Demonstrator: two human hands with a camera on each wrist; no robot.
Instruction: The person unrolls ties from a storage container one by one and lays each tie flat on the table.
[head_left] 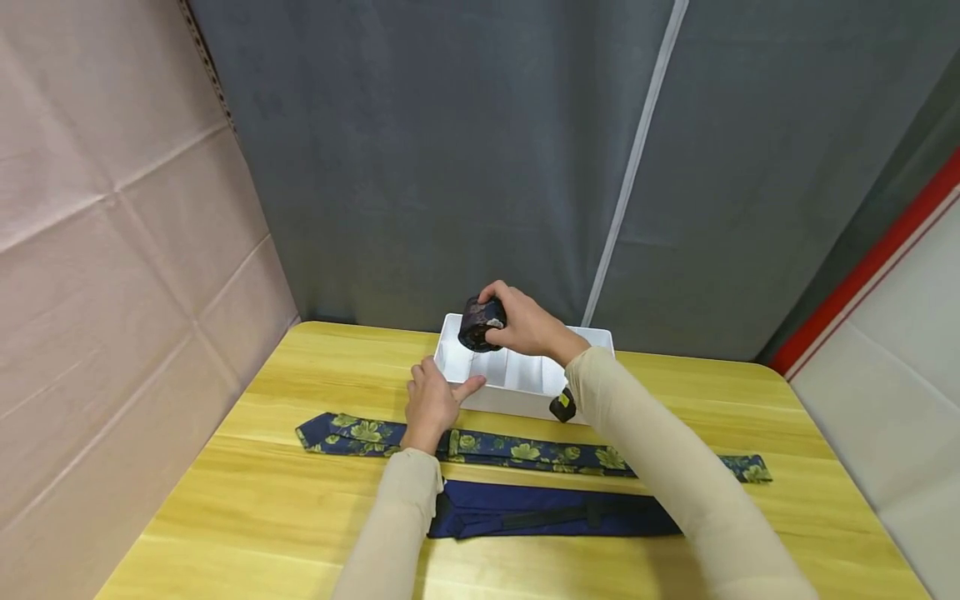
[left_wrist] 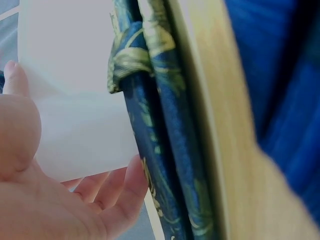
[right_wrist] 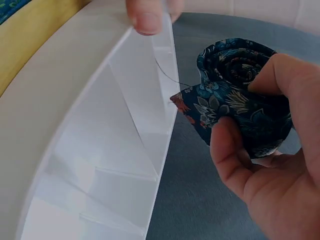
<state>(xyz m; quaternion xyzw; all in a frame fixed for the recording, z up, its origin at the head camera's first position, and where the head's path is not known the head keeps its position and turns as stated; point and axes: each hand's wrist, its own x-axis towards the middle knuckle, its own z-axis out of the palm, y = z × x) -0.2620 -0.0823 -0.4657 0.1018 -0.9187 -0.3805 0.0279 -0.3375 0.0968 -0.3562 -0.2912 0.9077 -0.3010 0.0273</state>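
My right hand [head_left: 534,323] pinches a rolled-up dark necktie [right_wrist: 235,95] with a floral pattern, held above the left part of a white divided box [head_left: 502,400]. The roll's spiral end shows in the right wrist view, its pointed tip [right_wrist: 182,104] sticks out, and a loose thread trails from it. My left hand [head_left: 432,402] grips the box's near left corner, thumb at the front wall and fingers round the left side. Close in front of the box lies a folded navy necktie [head_left: 517,450] with yellow-green flowers.
Nearer the body, a folded plain navy tie [head_left: 540,510] lies across the wooden table [head_left: 285,517], partly under the right sleeve. A grey curtain [head_left: 450,167] hangs behind the table's far edge. A small black device [head_left: 562,406] with a yellow mark is beside the right sleeve.
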